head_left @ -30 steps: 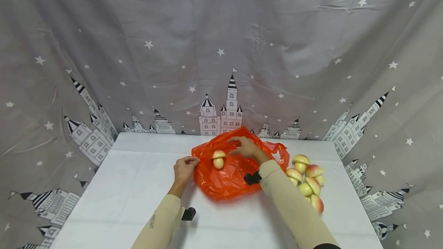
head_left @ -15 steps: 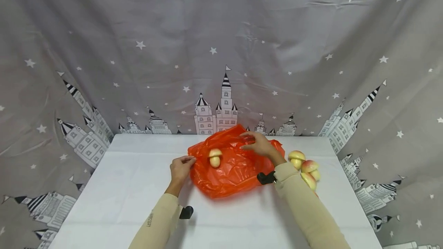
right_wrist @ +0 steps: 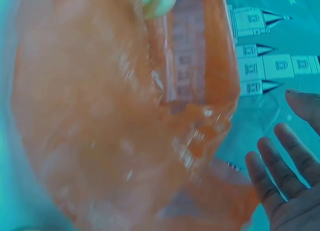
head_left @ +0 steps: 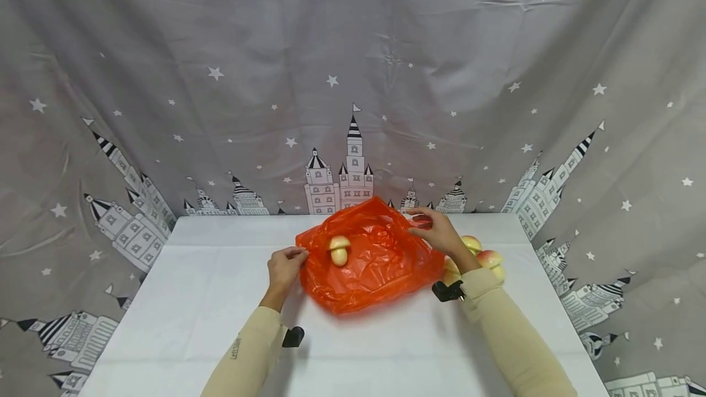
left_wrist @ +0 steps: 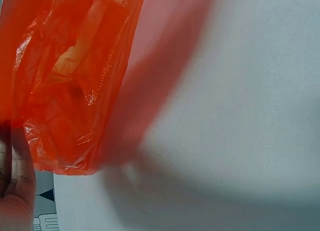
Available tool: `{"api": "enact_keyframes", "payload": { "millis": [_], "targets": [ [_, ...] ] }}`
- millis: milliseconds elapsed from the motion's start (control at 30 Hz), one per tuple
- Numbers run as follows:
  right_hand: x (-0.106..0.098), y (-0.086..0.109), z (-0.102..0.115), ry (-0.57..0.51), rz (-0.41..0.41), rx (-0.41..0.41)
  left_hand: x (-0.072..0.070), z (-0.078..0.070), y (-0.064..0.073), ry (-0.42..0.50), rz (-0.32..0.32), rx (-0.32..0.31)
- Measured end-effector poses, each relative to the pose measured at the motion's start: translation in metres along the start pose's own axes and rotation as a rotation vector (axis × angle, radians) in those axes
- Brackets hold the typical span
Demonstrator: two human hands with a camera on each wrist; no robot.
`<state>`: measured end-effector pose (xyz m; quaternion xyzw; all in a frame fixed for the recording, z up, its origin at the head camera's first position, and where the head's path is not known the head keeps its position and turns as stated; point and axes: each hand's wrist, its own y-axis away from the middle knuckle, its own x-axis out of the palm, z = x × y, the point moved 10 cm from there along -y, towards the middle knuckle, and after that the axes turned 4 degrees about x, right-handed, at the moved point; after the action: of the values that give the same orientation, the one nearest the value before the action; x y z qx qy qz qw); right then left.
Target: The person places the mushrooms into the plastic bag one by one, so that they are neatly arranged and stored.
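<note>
Your left hand (head_left: 284,266) pinches the red bag (head_left: 375,287) by its edge, probably steadying it around the mushroom (head_left: 339,251); your right hand (head_left: 439,231), fingers spread, holds nothing.

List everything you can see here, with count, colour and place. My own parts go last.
Bag: 1, orange-red, middle of the table
Mushroom: 1, yellow, inside the bag, toward its left
Other mushrooms: at least 3, yellow, red on one cap, right of the bag, partly hidden by the right arm
Table: 1, white, below everything
Curtain: apparently 1, grey with white stars and castles, behind and beside the table
Wrist devices: 2, black, one at each wrist
Sleeves: 2, beige, on both arms
Left grip: 1, bare, pinching the bag's left edge
Right grip: 1, bare, near the bag's right side
</note>
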<state>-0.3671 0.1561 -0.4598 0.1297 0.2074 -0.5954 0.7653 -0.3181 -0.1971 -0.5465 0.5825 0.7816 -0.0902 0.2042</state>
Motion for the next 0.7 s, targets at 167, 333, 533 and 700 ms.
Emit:
{"api": "enact_keyframes", "payload": {
  "millis": [167,333,533,700],
  "targets": [
    [-0.017,0.012,-0.005,0.061,-0.096,-0.035,-0.001,0.001,0.000,-0.001,-0.014,-0.001],
    [-0.031,0.023,-0.010,0.044,-0.168,-0.074,0.001,0.004,-0.001,0.006,-0.007,-0.022],
    [-0.049,0.036,-0.022,-0.021,-0.214,-0.084,0.003,0.007,-0.001,0.004,0.009,-0.045],
    [-0.065,0.050,-0.036,-0.027,-0.257,-0.051,0.003,0.006,-0.001,0.018,0.016,-0.053]
  ]
}}
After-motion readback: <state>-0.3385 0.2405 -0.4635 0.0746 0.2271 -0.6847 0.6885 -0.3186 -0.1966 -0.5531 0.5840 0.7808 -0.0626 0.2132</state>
